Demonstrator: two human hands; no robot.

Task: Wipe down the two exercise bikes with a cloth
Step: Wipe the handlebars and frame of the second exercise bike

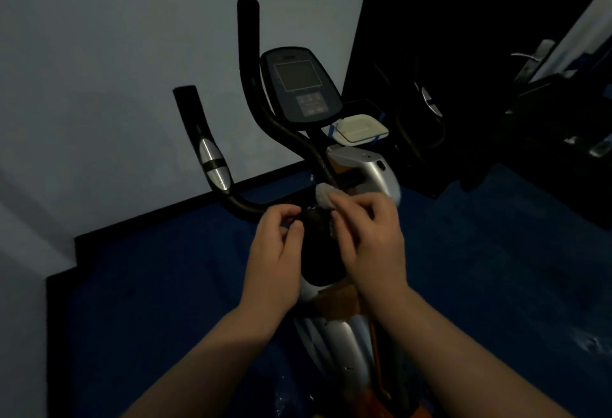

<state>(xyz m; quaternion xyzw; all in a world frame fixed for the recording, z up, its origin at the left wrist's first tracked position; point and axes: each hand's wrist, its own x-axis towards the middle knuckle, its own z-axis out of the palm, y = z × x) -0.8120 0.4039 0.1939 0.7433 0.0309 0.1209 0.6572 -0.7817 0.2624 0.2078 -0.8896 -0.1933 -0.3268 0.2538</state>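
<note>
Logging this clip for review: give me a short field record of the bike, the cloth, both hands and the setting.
bike: exercise bike, black handlebar, console dark
cloth: white cloth, pressed at the handlebar centre
right hand: right hand holds the cloth
left hand: left hand grips the handlebar beside it
setting: dim room, blue floor, pale wall
second bike: not clearly seen

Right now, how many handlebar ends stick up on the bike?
2. The left handlebar end rises beside the wall; the right handlebar end rises just left of the console. None seem hidden.
</note>
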